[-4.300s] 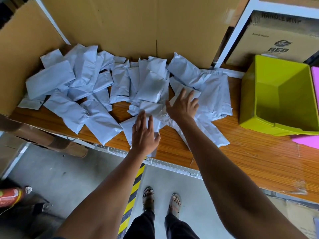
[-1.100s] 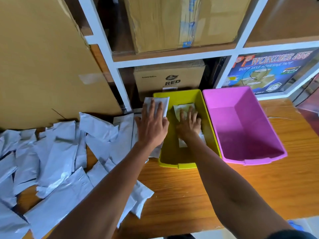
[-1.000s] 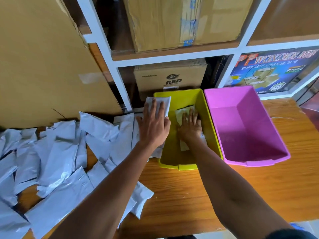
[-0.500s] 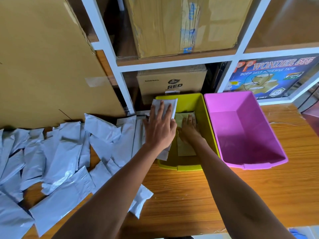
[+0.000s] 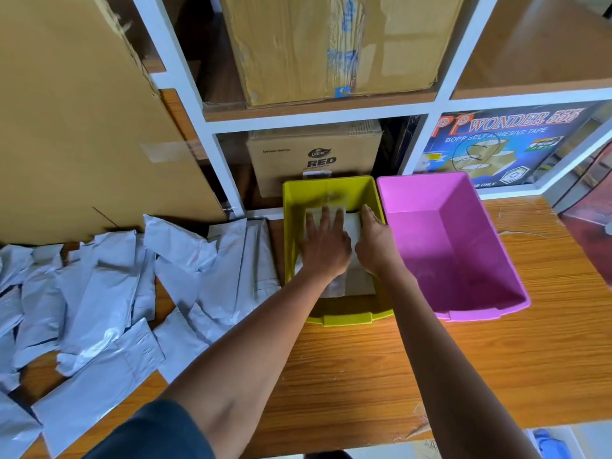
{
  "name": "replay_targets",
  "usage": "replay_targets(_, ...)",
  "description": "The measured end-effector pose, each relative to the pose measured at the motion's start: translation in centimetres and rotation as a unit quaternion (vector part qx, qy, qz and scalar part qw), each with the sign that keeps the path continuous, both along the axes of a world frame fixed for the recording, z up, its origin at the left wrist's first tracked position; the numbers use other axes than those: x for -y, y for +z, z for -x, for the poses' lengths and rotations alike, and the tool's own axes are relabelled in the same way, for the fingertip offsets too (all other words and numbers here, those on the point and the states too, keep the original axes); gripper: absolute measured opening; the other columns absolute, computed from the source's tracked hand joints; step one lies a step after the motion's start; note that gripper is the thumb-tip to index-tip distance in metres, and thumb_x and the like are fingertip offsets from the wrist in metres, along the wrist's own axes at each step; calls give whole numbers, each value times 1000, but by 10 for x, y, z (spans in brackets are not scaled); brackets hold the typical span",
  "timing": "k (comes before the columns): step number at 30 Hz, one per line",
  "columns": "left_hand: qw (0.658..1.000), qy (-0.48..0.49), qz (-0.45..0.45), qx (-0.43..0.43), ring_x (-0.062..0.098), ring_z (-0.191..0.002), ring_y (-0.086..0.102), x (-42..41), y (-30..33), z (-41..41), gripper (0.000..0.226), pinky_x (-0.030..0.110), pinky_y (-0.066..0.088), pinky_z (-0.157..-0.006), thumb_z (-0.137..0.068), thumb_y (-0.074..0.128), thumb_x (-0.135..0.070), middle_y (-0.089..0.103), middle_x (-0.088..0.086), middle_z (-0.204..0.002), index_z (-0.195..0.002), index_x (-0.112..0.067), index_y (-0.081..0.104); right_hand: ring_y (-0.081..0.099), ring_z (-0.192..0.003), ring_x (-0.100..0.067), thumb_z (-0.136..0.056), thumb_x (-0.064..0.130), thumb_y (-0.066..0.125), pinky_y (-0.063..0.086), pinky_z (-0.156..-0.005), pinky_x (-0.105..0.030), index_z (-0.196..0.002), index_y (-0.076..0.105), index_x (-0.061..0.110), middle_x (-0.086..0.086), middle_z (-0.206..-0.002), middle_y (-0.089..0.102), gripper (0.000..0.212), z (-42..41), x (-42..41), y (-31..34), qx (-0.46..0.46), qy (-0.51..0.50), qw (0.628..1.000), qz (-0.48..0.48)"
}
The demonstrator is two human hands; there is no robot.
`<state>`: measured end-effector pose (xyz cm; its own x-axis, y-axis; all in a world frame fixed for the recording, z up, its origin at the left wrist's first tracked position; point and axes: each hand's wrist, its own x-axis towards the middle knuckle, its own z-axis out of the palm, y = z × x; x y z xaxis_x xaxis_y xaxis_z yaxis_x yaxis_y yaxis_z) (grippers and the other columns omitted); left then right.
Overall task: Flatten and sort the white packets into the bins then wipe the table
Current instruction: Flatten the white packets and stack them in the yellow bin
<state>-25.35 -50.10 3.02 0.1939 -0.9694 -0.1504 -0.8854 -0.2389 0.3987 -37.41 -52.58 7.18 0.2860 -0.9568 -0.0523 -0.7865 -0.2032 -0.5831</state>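
Both hands are inside the yellow-green bin: the left hand lies flat with straight, slightly spread fingers pressing on a white packet, and the right hand rests beside it at the right edge of another packet, near the bin's right wall; its fingers look loosely bent, and I cannot tell if they pinch the packet or only touch it. The step in hand seems to be laying the packets flat on the bin floor. To do it well, I think the palm should press from the middle toward the ends so trapped air goes out, while the other hand keeps the edges lined up, because such smooth film probably slides easily on the plastic below. Nearest to the camera, the wooden table has a glossy orange grain and some light scratches. To the left on it lies the pile of packets, still unsorted, thin grey-white film, long and rectangular, creased and a little puffed, overlapping each other. Both bins are rigid moulded plastic with sloped walls and a small lip; the pink bin touches the yellow-green one and looks empty. Behind stand matte brown cardboard boxes in a white shelf frame, and a large cardboard sheet leans at the left.
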Motion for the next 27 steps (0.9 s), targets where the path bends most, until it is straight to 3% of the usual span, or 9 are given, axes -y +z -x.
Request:
replay_targets(4, 998, 5, -54, 39, 46, -158, -18, 12, -23, 4, 68, 73, 13, -122, -111, 36, -42, -14, 4, -176, -168, -30, 2, 21, -157, -35, -91, -19, 49, 23, -126, -36, -162, 17, -3, -23, -169, 21, 79, 0, -1, -11, -20, 16, 1000, 18)
replay_targets(10, 985, -41, -149, 77, 48, -152, -33, 16, -49, -4, 108, 67, -5, -124, -101, 65, -47, -29, 10, -171, -167, -19, -16, 11, -159, -34, -88, -21, 51, 24, -127, -39, -164, 10, -1, -22, -171, 10, 89, -2, -1, -30, -80, 41, 996, -25)
replay_targets(14, 985, -114, -119, 48, 40, -156, -28, 8, -52, 1, 104, 63, -1, -126, -103, 63, -43, -32, 0, -171, -164, -36, -20, 26, -154, -41, -100, -8, 52, 37, -119, -43, -162, 16, -3, -25, -170, 13, 72, -8, 2, -41, -129, 57, 987, -71)
replay_targets(16, 980, -127, -143, 61, 41, -158, -23, 7, -54, -1, 101, 62, 3, -128, -104, 62, -38, -29, 1, -172, -165, -33, -18, 30, -151, -42, -100, -4, 51, 40, -117, -44, -161, 18, -3, -27, -167, 15, 68, -11, 6, -55, -155, 73, 982, -83)
replay_targets(18, 976, -124, -155, 85, 42, -159, -18, 9, -57, -5, 96, 62, 5, -128, -105, 59, -36, -26, 4, -173, -167, -29, -14, 23, -153, -43, -101, 7, 49, 31, -123, -45, -161, 12, -4, -30, -166, 14, 71, -13, 13, -77, -146, 70, 981, -104)
replay_targets(21, 979, -110, -146, 89, 41, -160, -17, 14, -55, -14, 86, 58, 3, -128, -108, 51, -31, -27, 5, -173, -168, -25, -10, 3, -157, -46, -108, 17, 44, 13, -128, -48, -160, -4, -6, -33, -167, -1, 75, -17, 12, -86, -238, 114, 952, -155)
replay_targets(24, 979, -101, -156, 86, 40, -159, -18, 19, -50, -21, 86, 57, 2, -129, -108, 51, -32, -27, 4, -173, -168, -22, -10, 1, -158, -43, -110, 16, 39, 12, -128, -45, -160, -5, -8, -32, -168, -6, 71, -24, 12, -86, -205, 70, 958, -188)
replay_targets(27, 979, -99, -163, 76, 39, -160, -18, 19, -47, -20, 87, 57, 3, -129, -108, 49, -27, -29, 3, -172, -167, -23, -13, -3, -158, -44, -107, 17, 46, 17, -128, -48, -158, -13, -8, -30, -167, -15, 82, -27, 15, -97, -224, 86, 956, -169)
